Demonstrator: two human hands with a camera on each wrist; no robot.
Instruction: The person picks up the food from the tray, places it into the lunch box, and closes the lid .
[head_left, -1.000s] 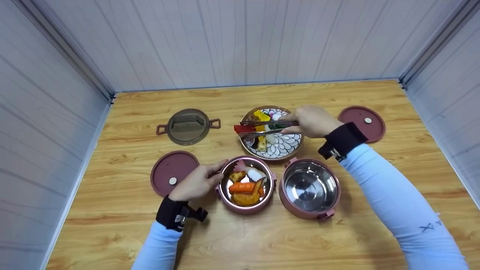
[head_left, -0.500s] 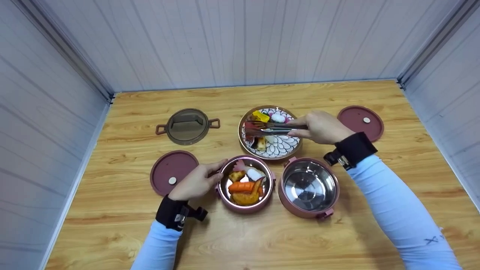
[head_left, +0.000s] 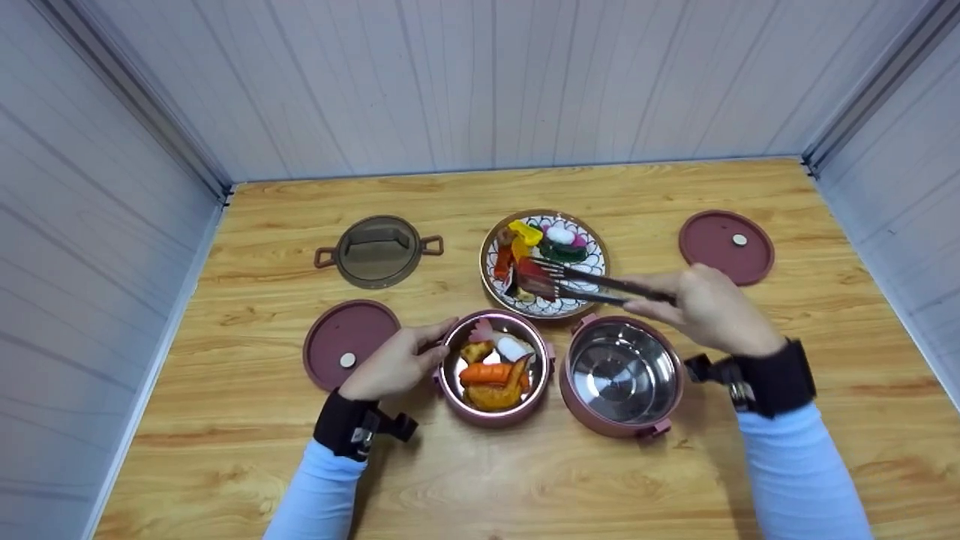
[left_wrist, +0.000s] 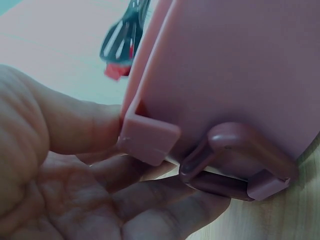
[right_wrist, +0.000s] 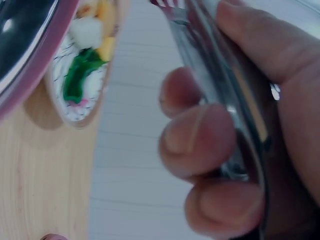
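Gripping metal tongs [head_left: 592,283] in the right hand [head_left: 709,309], fingers curled round the handles, tips pinching a red food piece [head_left: 534,286] above the patterned plate [head_left: 595,255]. Bracing the filled pink container [head_left: 493,414] with the left hand [head_left: 391,364], fingers wrapped against its side by the clasp.

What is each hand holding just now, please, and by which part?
The right hand grips the tongs by their handle end. The left hand holds the filled pink container at its side wall.
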